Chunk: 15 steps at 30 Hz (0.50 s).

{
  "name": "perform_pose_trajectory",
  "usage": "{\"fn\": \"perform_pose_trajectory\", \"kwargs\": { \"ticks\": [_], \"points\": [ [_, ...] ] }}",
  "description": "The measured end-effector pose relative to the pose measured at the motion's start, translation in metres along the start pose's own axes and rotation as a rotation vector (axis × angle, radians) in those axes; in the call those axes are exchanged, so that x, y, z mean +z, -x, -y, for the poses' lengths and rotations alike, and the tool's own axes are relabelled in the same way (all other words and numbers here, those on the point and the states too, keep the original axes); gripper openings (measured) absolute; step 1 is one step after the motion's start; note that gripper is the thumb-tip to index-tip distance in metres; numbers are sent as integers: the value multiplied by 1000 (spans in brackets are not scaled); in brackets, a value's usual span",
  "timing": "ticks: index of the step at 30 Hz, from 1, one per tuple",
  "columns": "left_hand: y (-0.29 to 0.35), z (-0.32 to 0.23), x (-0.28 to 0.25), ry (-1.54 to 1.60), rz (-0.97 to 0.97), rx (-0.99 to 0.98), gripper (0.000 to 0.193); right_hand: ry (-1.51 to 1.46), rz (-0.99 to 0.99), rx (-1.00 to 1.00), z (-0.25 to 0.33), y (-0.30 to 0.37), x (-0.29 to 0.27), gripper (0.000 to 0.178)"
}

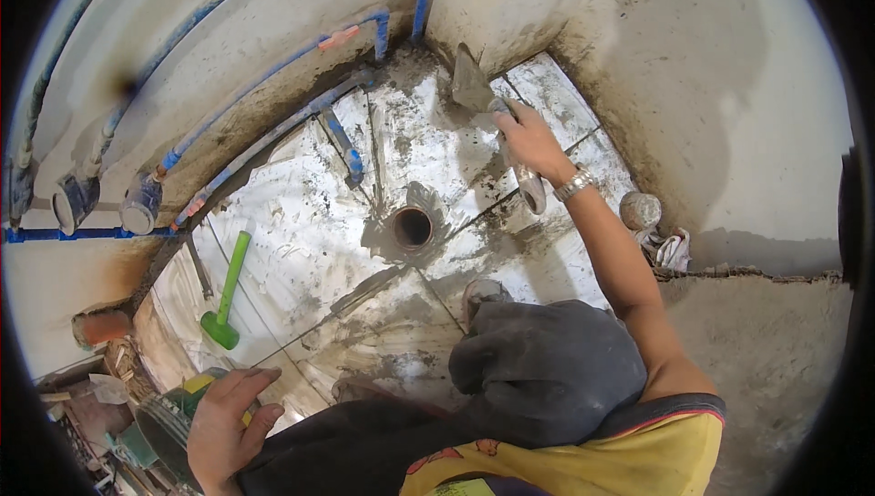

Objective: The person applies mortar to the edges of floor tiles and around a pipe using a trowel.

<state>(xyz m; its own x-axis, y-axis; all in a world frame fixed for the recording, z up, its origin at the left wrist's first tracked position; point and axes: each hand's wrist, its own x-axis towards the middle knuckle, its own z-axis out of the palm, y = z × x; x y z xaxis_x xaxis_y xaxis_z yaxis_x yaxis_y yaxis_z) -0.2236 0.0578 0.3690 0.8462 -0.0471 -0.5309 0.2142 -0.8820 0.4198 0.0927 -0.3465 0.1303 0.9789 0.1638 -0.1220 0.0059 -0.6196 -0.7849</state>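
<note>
My right hand [531, 139] is closed round the handle of a trowel [471, 83], whose mortar-smeared blade points at the far corner of the tiled floor [301, 195]. Just below that hand a grey tube-like piece [527, 184] rises at a slant; whether it joins anything is hidden. Low at the left my left hand [232, 423] hangs with fingers stretched and thumb apart, holding nothing. It is nearest to a dark green bucket [169, 423], partly behind it. A green mallet [221, 327] lies on the tiles farther off.
A round drain hole [413, 228] opens mid-floor. Blue pipes [273, 72] run along the left wall, with a short blue pipe stub [351, 154] over the tiles. A mortar-coated round piece [640, 211] and crumpled wrapping [673, 250] sit by the right wall. My bent knee [547, 350] occupies the near floor.
</note>
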Motion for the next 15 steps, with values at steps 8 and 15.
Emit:
{"fn": "perform_pose_trajectory", "kwargs": {
  "ticks": [8,15],
  "points": [
    [3,-1,4,-29,0,-47,44,77,45,74,-71,-39,59,49],
    [-7,-1,4,30,17,4,43,64,84,91,-39,-78,80,51]
  ]
}}
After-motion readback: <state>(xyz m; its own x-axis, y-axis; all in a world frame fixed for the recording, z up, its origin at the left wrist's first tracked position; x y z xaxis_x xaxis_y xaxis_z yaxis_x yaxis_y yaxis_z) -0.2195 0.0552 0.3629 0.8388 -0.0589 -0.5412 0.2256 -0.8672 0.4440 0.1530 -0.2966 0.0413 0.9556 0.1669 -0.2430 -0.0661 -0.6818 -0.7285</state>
